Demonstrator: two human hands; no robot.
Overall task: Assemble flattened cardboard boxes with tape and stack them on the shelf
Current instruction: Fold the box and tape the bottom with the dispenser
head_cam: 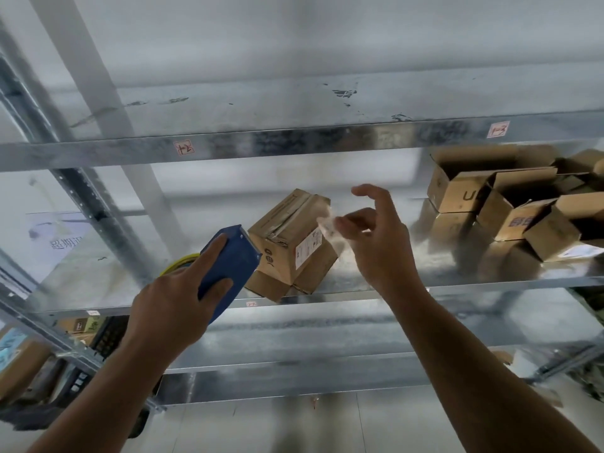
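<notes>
A small taped cardboard box [291, 237] with a white label lies tilted near the front edge of the middle metal shelf [457, 282]. My left hand [176, 305] grips a blue tape dispenser [228, 256], its toothed end close to the box's left side. My right hand [379, 237] hovers just right of the box, thumb and fingertips pinching a blurred strip of clear tape [327, 223] that reaches toward the box's top corner.
Several open-topped cardboard boxes [510, 207] are piled at the right of the same shelf. The upper shelf beam [294, 142] carries handwritten labels. A grey upright post [81, 197] runs at the left. Cartons sit on a low shelf at lower left [23, 364].
</notes>
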